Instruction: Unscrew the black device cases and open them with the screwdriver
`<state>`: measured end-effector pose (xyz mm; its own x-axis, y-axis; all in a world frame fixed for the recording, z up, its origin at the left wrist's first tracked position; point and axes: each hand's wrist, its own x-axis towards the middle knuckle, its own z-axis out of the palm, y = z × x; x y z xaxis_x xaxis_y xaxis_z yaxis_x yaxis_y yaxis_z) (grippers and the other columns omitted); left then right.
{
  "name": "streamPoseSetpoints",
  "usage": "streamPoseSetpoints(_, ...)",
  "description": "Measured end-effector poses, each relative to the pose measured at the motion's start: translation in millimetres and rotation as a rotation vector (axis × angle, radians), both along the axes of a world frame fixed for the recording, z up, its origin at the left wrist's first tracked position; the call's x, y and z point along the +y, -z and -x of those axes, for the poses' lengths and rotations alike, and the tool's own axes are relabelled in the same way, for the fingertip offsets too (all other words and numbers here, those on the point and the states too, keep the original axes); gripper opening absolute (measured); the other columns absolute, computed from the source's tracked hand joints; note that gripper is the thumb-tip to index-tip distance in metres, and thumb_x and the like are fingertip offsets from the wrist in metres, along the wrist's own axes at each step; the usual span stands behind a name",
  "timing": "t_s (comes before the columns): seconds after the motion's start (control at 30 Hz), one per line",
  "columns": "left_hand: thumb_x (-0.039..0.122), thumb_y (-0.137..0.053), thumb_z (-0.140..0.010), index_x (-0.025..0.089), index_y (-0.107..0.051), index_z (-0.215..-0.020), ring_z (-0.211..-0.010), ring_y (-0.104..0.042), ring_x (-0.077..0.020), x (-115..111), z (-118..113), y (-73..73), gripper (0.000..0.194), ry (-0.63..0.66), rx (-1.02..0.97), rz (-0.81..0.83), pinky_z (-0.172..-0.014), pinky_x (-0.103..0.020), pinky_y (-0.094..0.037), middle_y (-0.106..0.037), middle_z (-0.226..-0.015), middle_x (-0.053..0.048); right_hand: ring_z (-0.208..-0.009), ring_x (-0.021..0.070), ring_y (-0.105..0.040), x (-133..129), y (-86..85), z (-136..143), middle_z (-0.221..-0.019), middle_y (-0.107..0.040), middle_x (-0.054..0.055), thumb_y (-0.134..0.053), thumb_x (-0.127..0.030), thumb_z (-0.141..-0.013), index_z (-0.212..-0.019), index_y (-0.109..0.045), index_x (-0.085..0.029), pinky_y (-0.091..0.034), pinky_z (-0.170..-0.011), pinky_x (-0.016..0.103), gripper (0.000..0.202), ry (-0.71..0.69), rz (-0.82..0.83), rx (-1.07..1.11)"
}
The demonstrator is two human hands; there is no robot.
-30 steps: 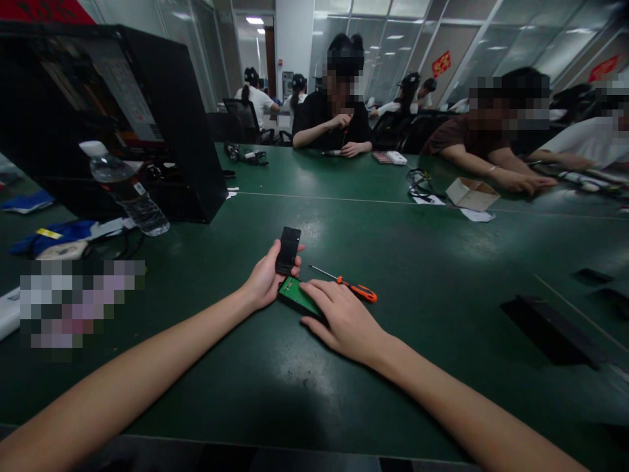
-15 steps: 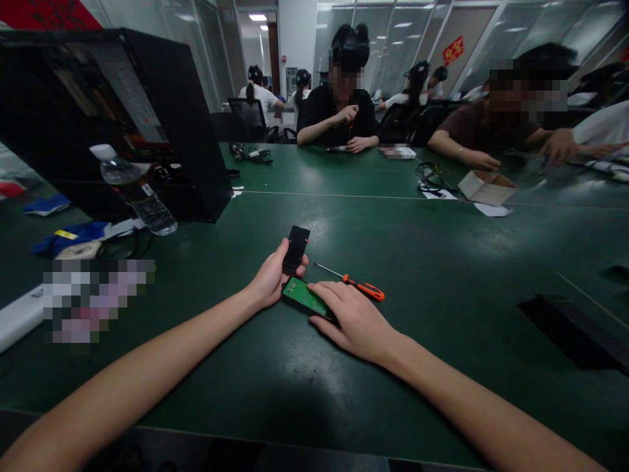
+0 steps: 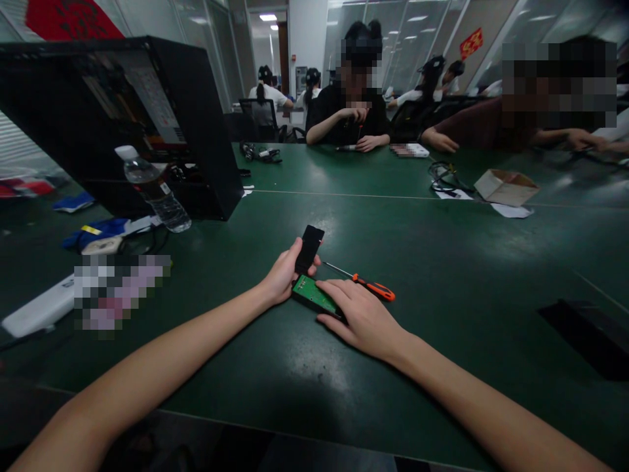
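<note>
Green circuit board clasped by the right hand, left hand pinching a flat black piece; one slip could scratch the board!

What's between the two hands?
Head view: a green circuit board in a black housing, between the left hand and the right hand, which partly covers it.

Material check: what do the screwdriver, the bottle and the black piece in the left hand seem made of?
Screwdriver: handle probably plastic, orange and black with some gloss; thin greyish shaft, likely metal.
Bottle: most likely smooth clear plastic, transparent with bright highlights.
Black piece in the left hand: perhaps plastic, fairly matt, but too dark to be sure.
</note>
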<state>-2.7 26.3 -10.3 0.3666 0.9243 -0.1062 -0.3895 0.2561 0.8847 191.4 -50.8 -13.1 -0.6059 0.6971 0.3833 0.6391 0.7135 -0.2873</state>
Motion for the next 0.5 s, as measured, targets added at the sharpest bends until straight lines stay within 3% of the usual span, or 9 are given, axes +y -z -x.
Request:
streamPoseSetpoints(0.2,0.071,-0.055,-0.09,0.011,-0.07,-0.084,-0.048,-0.045,-0.009,-1,0,-0.3,0.062,0.009,0.147,-0.048,-0.044,-0.02,-0.031,-0.055,-0.06,-0.001,-0.112,0.0292,-0.063,1,-1.1,6,-0.131,-0.063,0.016,-0.056,-0.038,-0.098,-0.143,-0.048,-0.015,-0.056,-0.096,0.05,0.051,-0.005,-0.002,-0.023)
streamPoseSetpoints(0.33,0.07,-0.054,-0.091,0.01,-0.068,-0.082,-0.049,-0.045,-0.009,-2,-1,-3.3,0.062,0.008,0.119,-0.036,-0.047,-0.021,-0.033,-0.055,-0.061,-0.001,-0.111,0.0286,-0.064,-2,-8.8,7,-0.13,-0.064,0.016,-0.054,-0.031,-0.099,-0.142,-0.051,-0.016,-0.057,-0.094,0.049,0.046,-0.011,-0.004,-0.037)
streamPoseSetpoints(0.43,0.061,-0.061,-0.092,0.011,-0.068,-0.092,-0.056,-0.049,-0.0088,-3,-2,-4.5,0.051,-0.045,-0.011,-0.035,-0.055,-0.02,-0.04,-0.062,-0.074,-0.004,-0.112,0.0269,-0.065,2,-26.2,-15,-0.131,-0.066,0.013,-0.054,-0.028,-0.097,-0.14,-0.053,-0.019,-0.056,-0.094,0.047,0.044,-0.008,-0.003,0.011)
streamPoseSetpoints(0.5,0.056,-0.065,-0.092,0.011,-0.067,-0.098,-0.059,-0.05,-0.0088,-2,-3,-5.1,0.045,-0.053,-0.056,-0.039,-0.058,-0.021,-0.041,-0.063,-0.079,-0.005,-0.114,0.0263,-0.066,12,-41.2,-46,-0.13,-0.067,0.012,-0.056,-0.031,-0.096,-0.139,-0.054,-0.021,-0.055,-0.095,0.045,0.044,0.092,-0.054,0.099)
